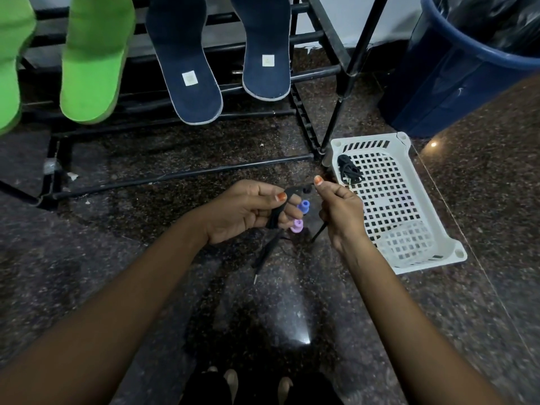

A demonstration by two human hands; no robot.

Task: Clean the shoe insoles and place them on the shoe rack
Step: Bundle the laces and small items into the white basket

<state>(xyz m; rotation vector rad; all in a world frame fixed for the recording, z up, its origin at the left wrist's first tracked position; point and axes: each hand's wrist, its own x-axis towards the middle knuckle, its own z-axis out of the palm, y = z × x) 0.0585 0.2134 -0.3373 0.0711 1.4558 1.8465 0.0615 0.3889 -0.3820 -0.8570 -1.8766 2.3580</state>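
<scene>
A dark speckled stone floor [117, 287] fills the view, with a black shoe rack [318, 70] at its far edge and a blue bin [455, 83] to the far right.

Four insoles lie on the rack, well beyond both grips: two green insoles [93, 59] on the left, one of them cut off by the frame edge, and two navy insoles [187, 59] on the right, each with a pale square label.

The left hand [248, 211] is closed around a black lace [277, 214], the thumb pressing it against the fingers. Just past those fingers sit two small pieces, one blue bead [304, 206] and one pink bead [297, 225]; I cannot tell whether they are on the lace or held loose. The right hand [340, 209] is pinched narrow, thumb up, on the lace's other part; one tip hangs below this grip and another strand dangles below the left grip toward the floor.

Just to the right of the right grip stands one white basket [455, 249] on the floor. It holds one black coiled lace [349, 171] at its far end and one clear cup [406, 244] at its near end.
</scene>
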